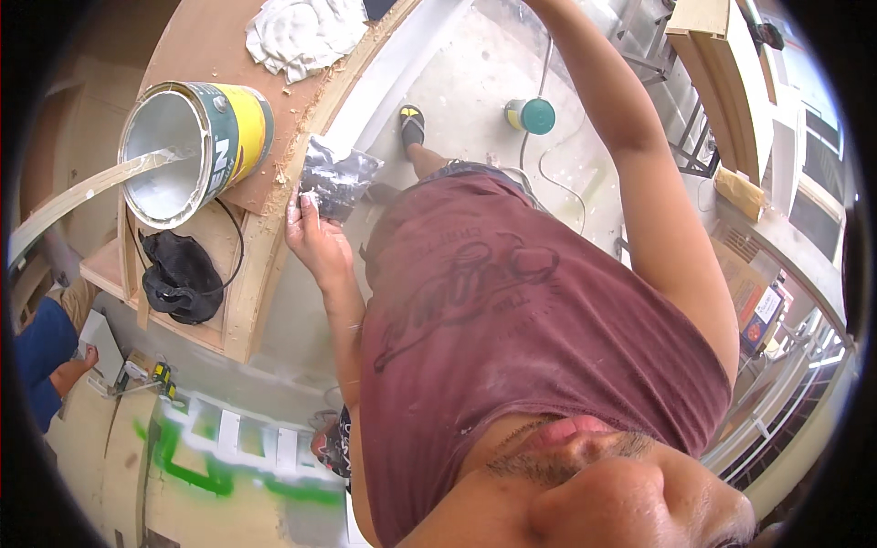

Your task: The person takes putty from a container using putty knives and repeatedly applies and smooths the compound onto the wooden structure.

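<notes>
- Workshop floor (475, 68), pale and stained, extends behind everything; on the left a wooden desk (196, 41) carries the materials, with wood shavings (281, 175) along its curved edge.
- Left hand (322, 242) is beside this edge, and its grip is pinching a broad putty blade (343, 183) between thumb and fingers.
- This putty blade is held by its border, I suppose so that most of its face remains free for the white paste smeared on it.
- Right arm (630, 114) stretches beyond the upper border; its hand is outside the view, so I cannot tell how that grip stands.
- Long white panel (393, 73) runs next to the desk, just beyond the putty blade.
- Open green-and-yellow paint can (243, 132) stands near the left hand, probably to be in easy reach; a wooden stick (87, 190) leans out of its mouth, likely for stirring.
- Crumpled white cloth (306, 36) lies farther along the desk, apart from the paint can.
- Lower, within the wooden frame, rests a black bag (187, 279).
- Paint can and stick crowd the left side, while a loose cord (583, 201) on the floor, near a green-lidded tub (539, 116), could catch a foot.
- Another person (44, 356) in blue is at far left.
</notes>
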`<move>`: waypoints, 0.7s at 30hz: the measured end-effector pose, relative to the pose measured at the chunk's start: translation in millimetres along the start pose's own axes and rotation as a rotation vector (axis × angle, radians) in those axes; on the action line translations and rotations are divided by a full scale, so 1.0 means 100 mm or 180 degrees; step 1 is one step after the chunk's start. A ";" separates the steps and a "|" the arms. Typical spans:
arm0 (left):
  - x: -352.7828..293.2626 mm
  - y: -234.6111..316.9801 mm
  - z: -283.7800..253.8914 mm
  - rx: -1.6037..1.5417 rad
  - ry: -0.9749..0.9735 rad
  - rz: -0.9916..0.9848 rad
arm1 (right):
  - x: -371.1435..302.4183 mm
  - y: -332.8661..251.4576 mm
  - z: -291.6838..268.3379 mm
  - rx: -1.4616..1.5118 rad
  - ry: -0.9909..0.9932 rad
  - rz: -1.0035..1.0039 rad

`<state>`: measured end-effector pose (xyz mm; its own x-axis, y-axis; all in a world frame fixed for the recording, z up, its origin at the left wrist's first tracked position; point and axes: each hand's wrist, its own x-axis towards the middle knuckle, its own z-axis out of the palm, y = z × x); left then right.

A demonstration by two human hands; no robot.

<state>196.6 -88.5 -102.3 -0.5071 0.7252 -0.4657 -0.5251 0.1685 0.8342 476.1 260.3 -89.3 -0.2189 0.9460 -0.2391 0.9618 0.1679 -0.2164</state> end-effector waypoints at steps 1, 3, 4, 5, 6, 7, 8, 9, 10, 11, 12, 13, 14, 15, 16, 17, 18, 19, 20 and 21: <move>0.00 0.01 0.01 -0.0057 0.0031 -0.0005 | -0.04 -0.11 0.00 -0.0006 -0.0025 -0.0006; 0.03 0.03 0.04 -0.0111 0.0056 -0.0022 | -0.11 -0.29 -0.02 -0.0340 -0.0236 0.0236; 0.04 0.02 0.06 -0.0136 0.0025 -0.0022 | -0.11 -0.21 0.16 -0.0348 -0.0234 0.0246; 0.05 0.02 0.07 -0.0153 0.0007 -0.0019 | -0.14 -0.12 0.49 -0.0262 -0.0052 -0.0143; 0.06 0.01 0.08 -0.0149 0.0005 -0.0028 | -0.12 -0.01 0.76 -0.0175 0.0132 -0.0527; 0.05 0.00 0.03 -0.0118 0.0057 -0.0005 | -0.31 -0.24 0.80 -0.0587 0.0156 -0.0731; 0.06 0.00 0.03 -0.0073 0.0047 -0.0001 | -0.61 -0.46 0.73 -0.1001 0.0204 -0.0875; 0.08 0.00 0.05 -0.0076 0.0028 -0.0010 | -0.74 -0.51 0.77 -0.0897 0.0431 -0.1056; 0.09 0.00 0.08 -0.0138 0.0063 -0.0071 | -0.83 -0.53 0.80 -0.0789 0.0660 -0.1243; 0.10 -0.02 0.07 -0.0199 0.0135 -0.0123 | -0.89 -0.61 0.69 -0.0582 0.0288 -0.1180; 0.11 -0.02 0.07 -0.0199 0.0137 -0.0125 | -0.80 -0.55 0.65 -0.0582 0.0285 -0.1180; 0.12 -0.01 0.07 -0.0193 0.0136 -0.0094 | -0.65 -0.43 0.64 -0.0356 0.0283 -0.1060; 0.13 0.00 0.07 -0.0185 0.0130 -0.0075 | -0.52 -0.29 0.59 -0.0136 0.0273 -0.0927; 0.11 0.01 0.04 -0.0185 0.0195 -0.0067 | -0.38 -0.26 0.42 0.0396 0.0219 -0.0727; 0.12 0.04 0.05 -0.0187 0.0139 -0.0058 | -0.27 -0.16 0.16 0.0881 0.0205 -0.0440; 0.14 0.06 0.07 -0.0168 0.0097 -0.0030 | -0.08 0.01 0.12 0.0696 0.0218 -0.0237; 0.13 0.08 0.08 -0.0162 0.0090 -0.0037 | 0.15 0.21 0.15 0.0514 0.0227 -0.0040; 0.12 0.10 0.09 -0.0186 0.0111 -0.0018 | 0.34 0.37 0.20 0.0558 0.0243 -0.0267; 0.12 0.11 0.08 -0.0212 0.0143 0.0005 | 0.41 0.36 0.22 0.0562 0.0229 -0.0279; 0.11 0.10 0.07 -0.0210 0.0160 0.0004 | 0.48 0.36 0.22 0.0419 0.0006 -0.0153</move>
<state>190.2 -74.0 -96.8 -0.5405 0.6908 -0.4802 -0.5674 0.1220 0.8143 497.0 305.9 -129.9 -0.2640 0.9382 -0.2238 0.9202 0.1755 -0.3499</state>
